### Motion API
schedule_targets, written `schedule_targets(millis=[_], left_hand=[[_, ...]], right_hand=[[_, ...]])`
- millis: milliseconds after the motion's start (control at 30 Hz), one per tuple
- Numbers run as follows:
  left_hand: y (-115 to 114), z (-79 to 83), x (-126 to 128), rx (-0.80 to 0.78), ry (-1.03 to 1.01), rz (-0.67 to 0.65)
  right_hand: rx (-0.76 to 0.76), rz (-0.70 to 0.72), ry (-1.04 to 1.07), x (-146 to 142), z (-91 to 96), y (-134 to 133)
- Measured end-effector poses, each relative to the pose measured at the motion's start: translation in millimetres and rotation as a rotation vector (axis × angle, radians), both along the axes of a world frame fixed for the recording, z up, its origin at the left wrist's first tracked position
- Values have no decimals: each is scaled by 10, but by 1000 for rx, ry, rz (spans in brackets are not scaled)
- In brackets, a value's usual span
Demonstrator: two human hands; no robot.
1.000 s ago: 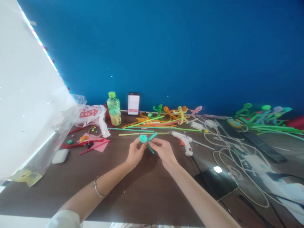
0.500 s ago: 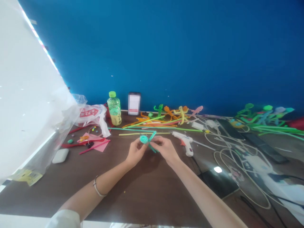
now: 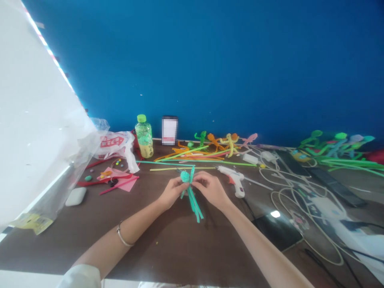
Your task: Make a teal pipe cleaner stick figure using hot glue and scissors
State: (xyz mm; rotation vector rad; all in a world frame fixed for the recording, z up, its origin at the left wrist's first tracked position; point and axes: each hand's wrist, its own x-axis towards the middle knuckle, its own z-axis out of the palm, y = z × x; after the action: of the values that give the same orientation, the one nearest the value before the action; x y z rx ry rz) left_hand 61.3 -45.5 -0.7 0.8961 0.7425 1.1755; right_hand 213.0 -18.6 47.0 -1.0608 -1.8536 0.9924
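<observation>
Over the middle of the table, a teal pipe cleaner figure (image 3: 195,206) is pinched between both my hands. It has a coiled round head, a short end sticking up and several long strands hanging toward me. My left hand (image 3: 173,194) is closed on it just below the head. From the other side, my right hand (image 3: 212,191) pinches it at the base of the upright end. My fingertips hide the joint where the strands meet. Just beyond them lie a long teal pipe cleaner (image 3: 165,163) and a yellow one (image 3: 180,169).
A white glue gun (image 3: 235,180) lies right of my hands, near tangled white cables (image 3: 288,196). A green-capped bottle (image 3: 144,138) and a phone (image 3: 169,131) stand behind. Finished pipe cleaner figures (image 3: 230,144) line the wall. Red scissors (image 3: 120,179) and a white case (image 3: 76,196) are left.
The teal figure has turned in my hands: its head now tips away, and the strands that were mostly hidden hang down toward me. Both hands keep nearly the same place.
</observation>
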Motion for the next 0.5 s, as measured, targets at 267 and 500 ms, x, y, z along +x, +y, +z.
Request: schedule_targets(millis=[267, 500], left_hand=[[-8, 81, -14, -185, -148, -97], [11, 58, -44, -279, -190, -190]], right_hand=[[-164, 108, 121, -20, -24, -35], [67, -4, 92, -33, -210, -98]])
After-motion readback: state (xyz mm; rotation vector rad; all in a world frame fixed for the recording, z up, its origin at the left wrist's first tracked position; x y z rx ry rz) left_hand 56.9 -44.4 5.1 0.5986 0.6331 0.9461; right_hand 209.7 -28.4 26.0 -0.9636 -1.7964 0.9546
